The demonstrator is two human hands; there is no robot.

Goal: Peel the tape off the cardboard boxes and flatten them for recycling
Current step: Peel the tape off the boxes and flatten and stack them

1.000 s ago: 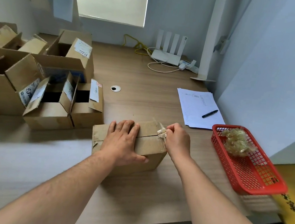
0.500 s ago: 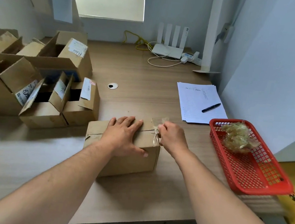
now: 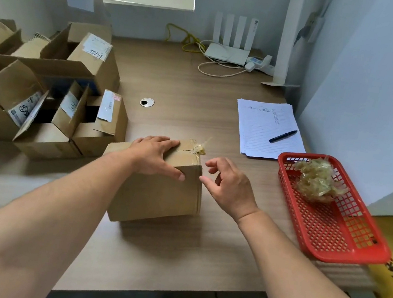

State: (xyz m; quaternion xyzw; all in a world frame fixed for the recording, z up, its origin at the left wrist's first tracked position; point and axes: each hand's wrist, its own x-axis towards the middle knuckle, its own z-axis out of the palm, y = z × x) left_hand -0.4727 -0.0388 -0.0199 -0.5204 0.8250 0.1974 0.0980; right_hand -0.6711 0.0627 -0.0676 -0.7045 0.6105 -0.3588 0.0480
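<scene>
At frame centre the left hand point(image 3: 155, 155) lies flat on the box point(image 3: 159, 184), right hand point(image 3: 229, 186) open and empty beside it (tape-peeling step), and must next regrip the lifted tape point(image 3: 199, 146).

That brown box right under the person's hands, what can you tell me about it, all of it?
The cardboard box is plain brown, closed, and sits upright on the wooden desk, near its front edge. Its top flaps meet at a seam. A crumpled, yellowish strip of clear tape is partly lifted at the seam's right end. The left hand lies flat on the top, thumb over the front edge. The right hand hovers open beside its right side, holding nothing.
</scene>
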